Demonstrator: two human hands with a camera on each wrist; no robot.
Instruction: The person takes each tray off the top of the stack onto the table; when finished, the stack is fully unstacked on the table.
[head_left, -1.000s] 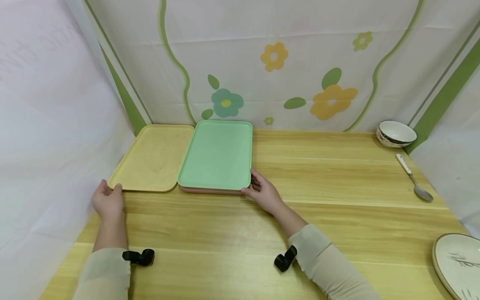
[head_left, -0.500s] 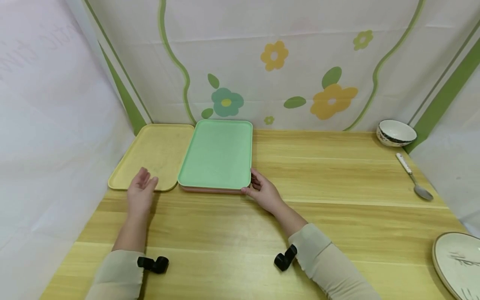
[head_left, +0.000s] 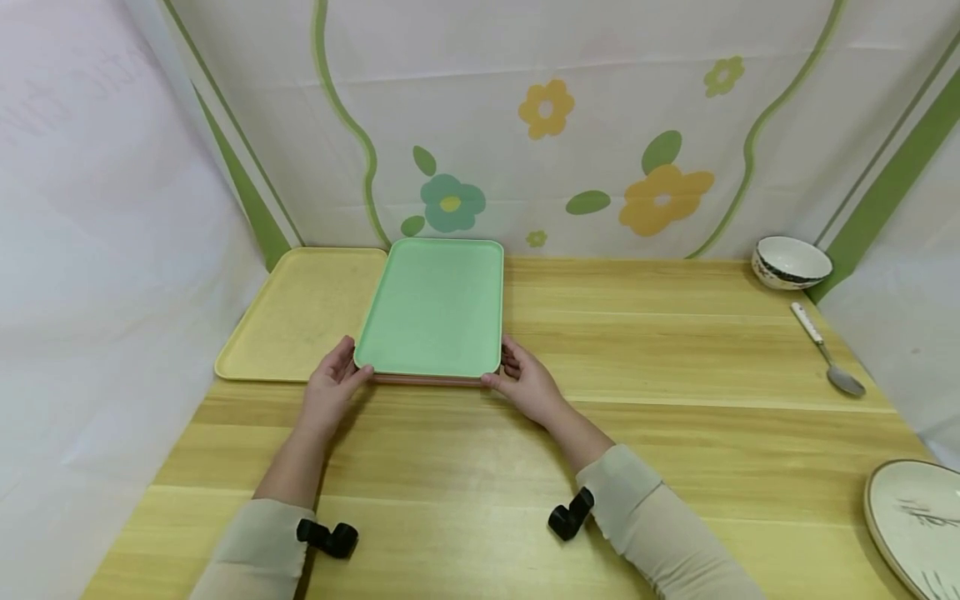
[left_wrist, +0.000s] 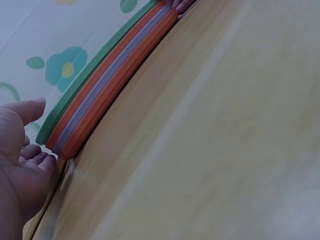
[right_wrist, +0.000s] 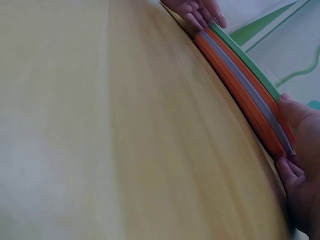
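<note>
The tray stack (left_wrist: 112,75), green on top, sits far left on the table (head_left: 465,475), beside the yellow tray (head_left: 300,312). The right hand (head_left: 531,387) pinches its near right corner; the left hand (head_left: 330,389), loosely parted, flanks the near left.

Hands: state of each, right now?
Left hand: open, at the near left corner of the tray stack, thumb clear of it.
Right hand: holding the tray stack by its near right corner.

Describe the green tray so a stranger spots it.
On the wooden table, a stack of trays sits between the left hand and right hand. The green tray lies on top; its colour sets it apart from the yellow tray alongside.
</note>
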